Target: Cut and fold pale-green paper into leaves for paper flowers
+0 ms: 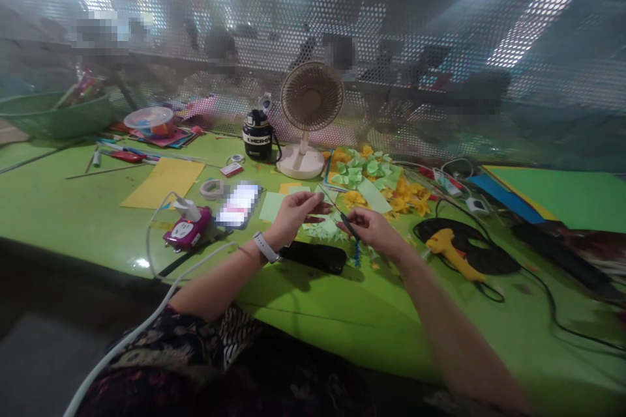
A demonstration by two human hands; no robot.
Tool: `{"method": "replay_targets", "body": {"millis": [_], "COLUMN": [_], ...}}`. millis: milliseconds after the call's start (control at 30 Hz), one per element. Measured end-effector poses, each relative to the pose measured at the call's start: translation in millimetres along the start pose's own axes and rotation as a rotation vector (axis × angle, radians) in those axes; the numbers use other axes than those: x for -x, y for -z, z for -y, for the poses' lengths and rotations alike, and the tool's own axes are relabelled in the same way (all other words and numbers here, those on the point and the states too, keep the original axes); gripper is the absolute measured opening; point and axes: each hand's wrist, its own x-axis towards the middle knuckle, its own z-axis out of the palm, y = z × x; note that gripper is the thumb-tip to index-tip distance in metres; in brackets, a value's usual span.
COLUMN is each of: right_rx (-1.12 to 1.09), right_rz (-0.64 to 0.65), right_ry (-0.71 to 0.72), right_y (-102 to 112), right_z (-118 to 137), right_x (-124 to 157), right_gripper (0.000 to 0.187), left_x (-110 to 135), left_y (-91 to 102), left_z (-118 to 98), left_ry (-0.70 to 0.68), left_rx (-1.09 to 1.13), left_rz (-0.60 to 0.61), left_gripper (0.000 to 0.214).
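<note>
Over the middle of the table, my right hand point(366, 228) is closed on the dark handle of a pair of scissors point(346, 220). Their thin blades point up and left, toward my other hand. Thumb and fingertips of my left hand point(300, 210) are pinched together by the blade tips; anything between them is too small to make out. Light green paper scraps point(327, 229) lie under both hands. A black phone point(313, 257) rests nearer me, below the left wrist. Behind my right hand is a pile of green paper leaves point(364, 169) and yellow paper flowers point(411, 195).
A yellow glue gun point(457, 255) lies on the right beside its black cord. A fan point(312, 98) and a dark bottle point(257, 137) stand at the back. Left are a lit phone point(238, 205), a tape roll point(212, 189), a purple power adapter point(188, 231) and yellow paper point(163, 182).
</note>
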Motion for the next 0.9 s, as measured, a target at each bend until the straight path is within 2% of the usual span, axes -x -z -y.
{"method": "replay_targets", "body": {"millis": [200,667,900], "right_rx": [0.008,0.017,0.013], "right_rz": [-0.026,0.011,0.015], "right_ry": [0.002,0.003,-0.005], "right_y": [-1,3,9], "right_z": [1,4,-2], "right_x": [1,2,0], "right_gripper": [0.059,0.060,0.061], "left_x": [-1,-3,-4], "left_y": [1.6,2.8,4.6], "left_z": [0,-3,-3], "left_ry": [0.006,-0.038,-0.032], "left_rx": [-0.008,-0.035,-0.040], "left_rz": [-0.001,0.058,0.066], "left_gripper": [0.040,0.045,0.044]}}
